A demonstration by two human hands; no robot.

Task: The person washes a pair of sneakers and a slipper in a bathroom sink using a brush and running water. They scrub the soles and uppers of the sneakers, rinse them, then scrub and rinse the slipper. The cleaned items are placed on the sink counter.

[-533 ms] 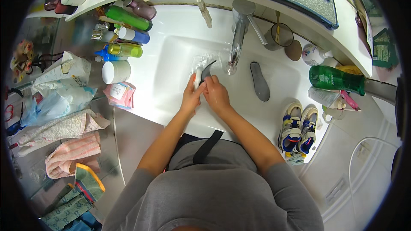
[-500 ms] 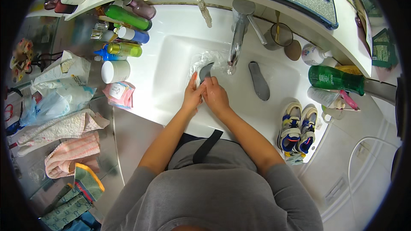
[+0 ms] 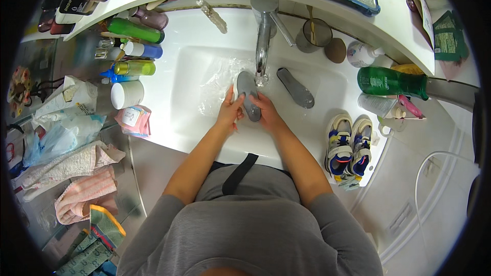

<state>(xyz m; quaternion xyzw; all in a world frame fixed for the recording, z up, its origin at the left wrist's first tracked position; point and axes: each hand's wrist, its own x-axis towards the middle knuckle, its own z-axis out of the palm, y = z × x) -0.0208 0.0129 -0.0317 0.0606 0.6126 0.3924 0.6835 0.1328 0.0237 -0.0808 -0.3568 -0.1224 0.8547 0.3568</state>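
Gripping a grey shoe insole (image 3: 248, 94) at the centre of the frame, the left hand (image 3: 230, 111) and right hand (image 3: 266, 115) close on its lower end from either side, its upper end just below the tap (image 3: 263, 41) over the white sink (image 3: 189, 71); a second insole (image 3: 295, 88) lies right of it, a pair of small sneakers (image 3: 350, 143) at the right rim
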